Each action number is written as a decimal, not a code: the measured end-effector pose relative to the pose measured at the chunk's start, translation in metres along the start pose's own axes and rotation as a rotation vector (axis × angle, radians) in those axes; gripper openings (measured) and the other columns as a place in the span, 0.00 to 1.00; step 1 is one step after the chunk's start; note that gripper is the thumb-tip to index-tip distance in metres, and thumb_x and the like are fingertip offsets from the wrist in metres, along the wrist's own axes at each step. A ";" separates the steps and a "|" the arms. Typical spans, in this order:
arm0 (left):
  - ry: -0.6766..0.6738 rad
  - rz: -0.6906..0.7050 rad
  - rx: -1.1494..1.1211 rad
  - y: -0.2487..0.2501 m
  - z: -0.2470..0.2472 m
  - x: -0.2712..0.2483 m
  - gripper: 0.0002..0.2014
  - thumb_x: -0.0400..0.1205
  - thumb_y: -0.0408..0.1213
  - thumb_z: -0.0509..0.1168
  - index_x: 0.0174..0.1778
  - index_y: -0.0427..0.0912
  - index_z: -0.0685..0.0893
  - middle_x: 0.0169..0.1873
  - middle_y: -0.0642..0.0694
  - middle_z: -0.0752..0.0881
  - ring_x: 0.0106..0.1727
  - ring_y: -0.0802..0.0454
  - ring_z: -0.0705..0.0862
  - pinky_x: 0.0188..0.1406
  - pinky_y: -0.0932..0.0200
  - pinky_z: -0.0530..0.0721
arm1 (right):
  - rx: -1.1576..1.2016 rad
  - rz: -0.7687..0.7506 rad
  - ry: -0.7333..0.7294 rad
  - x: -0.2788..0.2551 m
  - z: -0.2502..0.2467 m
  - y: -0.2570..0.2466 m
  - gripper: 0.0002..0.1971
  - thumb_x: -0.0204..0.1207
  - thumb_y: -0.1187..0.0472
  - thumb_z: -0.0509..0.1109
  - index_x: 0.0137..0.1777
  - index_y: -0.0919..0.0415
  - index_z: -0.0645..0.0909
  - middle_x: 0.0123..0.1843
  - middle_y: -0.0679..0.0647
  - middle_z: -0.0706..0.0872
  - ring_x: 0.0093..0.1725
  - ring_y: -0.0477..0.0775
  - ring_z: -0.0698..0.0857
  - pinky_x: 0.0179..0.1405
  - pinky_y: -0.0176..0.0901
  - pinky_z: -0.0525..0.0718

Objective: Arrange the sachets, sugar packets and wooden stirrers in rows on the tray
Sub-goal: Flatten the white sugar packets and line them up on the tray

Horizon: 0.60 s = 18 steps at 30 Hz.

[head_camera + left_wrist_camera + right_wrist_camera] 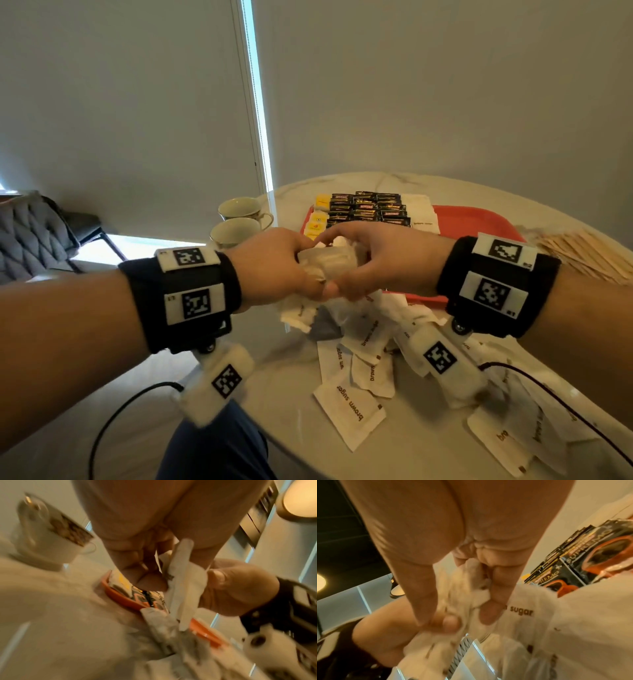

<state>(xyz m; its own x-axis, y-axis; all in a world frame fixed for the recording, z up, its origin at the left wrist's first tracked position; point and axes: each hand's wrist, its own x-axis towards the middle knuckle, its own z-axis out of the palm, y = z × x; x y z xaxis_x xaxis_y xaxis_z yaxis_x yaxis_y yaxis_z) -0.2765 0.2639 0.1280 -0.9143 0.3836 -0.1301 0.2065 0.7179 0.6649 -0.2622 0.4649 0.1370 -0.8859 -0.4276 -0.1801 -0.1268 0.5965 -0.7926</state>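
Grey wall (411, 85), quilted chair (30, 233)

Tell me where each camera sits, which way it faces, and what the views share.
Head: above the table, looking down at the red tray; both forearms show.
Left wrist: under the left hand, looking along its fingers.
Right wrist: under the right hand, looking likewise.
Shared: the bunch of sugar packets gripped by both hands.
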 end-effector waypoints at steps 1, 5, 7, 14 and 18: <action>0.026 0.009 -0.052 0.002 0.001 0.002 0.15 0.71 0.42 0.85 0.49 0.52 0.90 0.39 0.52 0.92 0.43 0.54 0.91 0.39 0.60 0.85 | 0.036 -0.022 -0.003 0.001 0.001 0.001 0.37 0.66 0.57 0.87 0.74 0.43 0.76 0.60 0.52 0.90 0.54 0.54 0.92 0.54 0.54 0.93; 0.065 0.000 -0.387 0.014 0.004 0.009 0.19 0.70 0.33 0.85 0.56 0.46 0.90 0.42 0.49 0.95 0.44 0.53 0.94 0.40 0.57 0.93 | 0.162 -0.097 0.019 0.004 -0.001 0.006 0.37 0.65 0.66 0.87 0.73 0.49 0.77 0.63 0.56 0.89 0.60 0.59 0.91 0.57 0.62 0.91; 0.073 -0.004 -0.477 0.018 0.006 0.016 0.26 0.64 0.39 0.88 0.58 0.44 0.90 0.49 0.44 0.95 0.52 0.44 0.95 0.54 0.42 0.94 | 0.215 -0.123 0.110 0.005 -0.004 0.010 0.33 0.66 0.69 0.86 0.70 0.52 0.80 0.60 0.56 0.90 0.58 0.58 0.91 0.57 0.61 0.91; 0.045 -0.017 -0.444 0.008 0.006 0.027 0.43 0.46 0.61 0.91 0.56 0.45 0.91 0.53 0.46 0.94 0.60 0.45 0.92 0.64 0.36 0.90 | 0.385 -0.099 0.278 0.002 -0.016 0.028 0.18 0.71 0.71 0.80 0.58 0.54 0.84 0.49 0.54 0.92 0.45 0.52 0.93 0.41 0.43 0.90; -0.077 -0.033 -0.019 0.004 0.024 0.011 0.36 0.60 0.64 0.84 0.63 0.55 0.85 0.58 0.56 0.89 0.60 0.53 0.89 0.64 0.44 0.90 | 0.534 -0.030 0.290 0.002 -0.028 0.038 0.23 0.71 0.76 0.79 0.64 0.59 0.84 0.54 0.58 0.93 0.52 0.58 0.94 0.40 0.43 0.90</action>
<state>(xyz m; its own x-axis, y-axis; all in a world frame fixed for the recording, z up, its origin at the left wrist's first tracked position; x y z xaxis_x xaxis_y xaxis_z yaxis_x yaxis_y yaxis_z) -0.2769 0.2854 0.1117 -0.8907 0.4040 -0.2084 0.1690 0.7199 0.6731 -0.2814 0.5055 0.1229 -0.9804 -0.1915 -0.0462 0.0209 0.1318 -0.9910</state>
